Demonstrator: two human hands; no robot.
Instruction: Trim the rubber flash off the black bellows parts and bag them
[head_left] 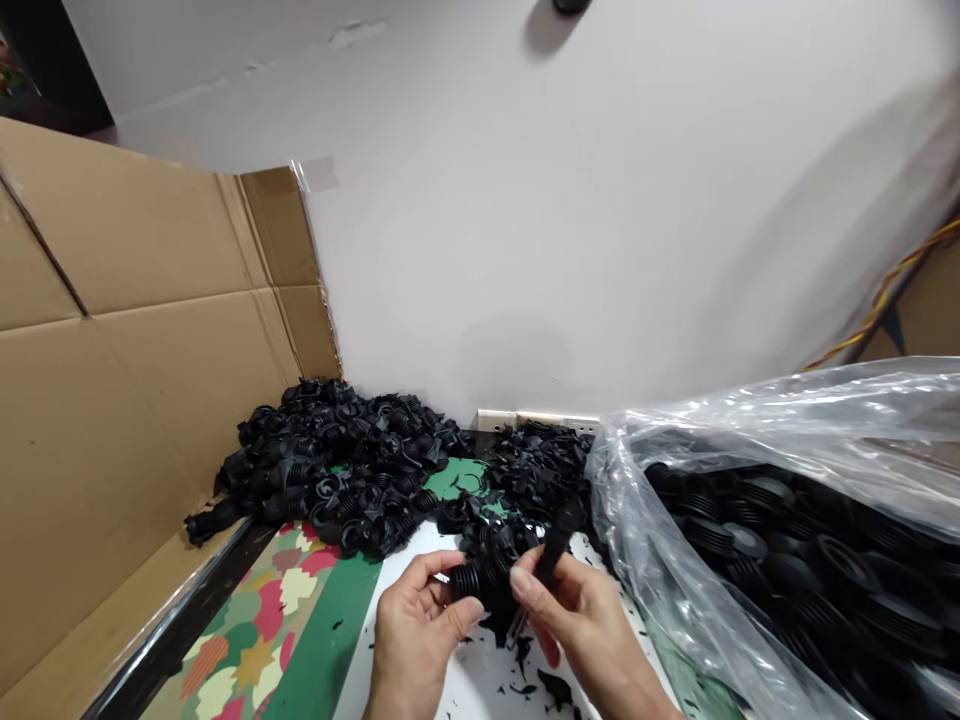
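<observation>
My left hand (420,625) pinches a black ribbed rubber bellows (465,580) between thumb and fingers, above the white board (405,600). Close beside it, my right hand (589,625) is closed around a slim tool with a dark handle (559,540). A narrow shiny tip shows below those fingers, but its exact shape is unclear. Other black rubber parts lie just behind both hands, so the bellows' far end blends into them. Black rubber scraps (555,690) are scattered on the board under my right hand.
Behind on the left is a large heap of black rubber parts (360,450), beside a cardboard sheet (150,380). A pile of trimmings (540,465) lies by the wall sockets (499,420). On the right, a clear plastic bag (637,560) holds more bellows (840,570).
</observation>
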